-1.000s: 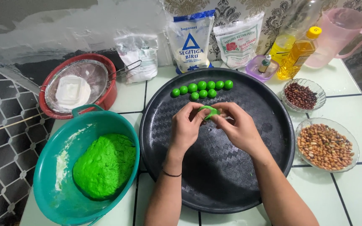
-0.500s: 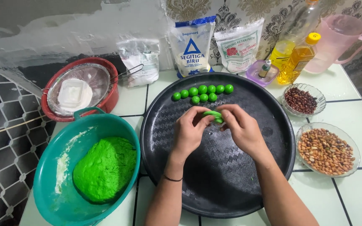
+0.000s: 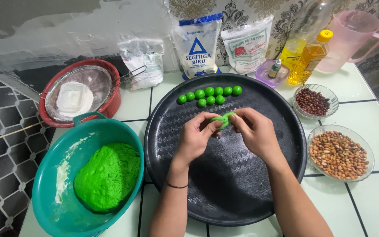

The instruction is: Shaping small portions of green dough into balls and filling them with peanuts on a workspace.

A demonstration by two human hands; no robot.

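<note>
Green dough lump [image 3: 107, 175] heaped in a teal plastic bowl [image 3: 49, 188], lower left of the frame. Small green dough balls [image 3: 209, 93] lined along the upper part of a round black tray [image 3: 224, 193]. Peanuts filling a clear glass bowl [image 3: 339, 153] at right; dark red beans in a smaller glass bowl [image 3: 314, 101] above. Small green dough piece [image 3: 223, 120] pinched at centre frame above the tray, between fingertips of left hand [image 3: 197, 137] and right hand [image 3: 255, 130]. Compared with half a second ago, hands and dough piece barely shifted, same pinch.
</note>
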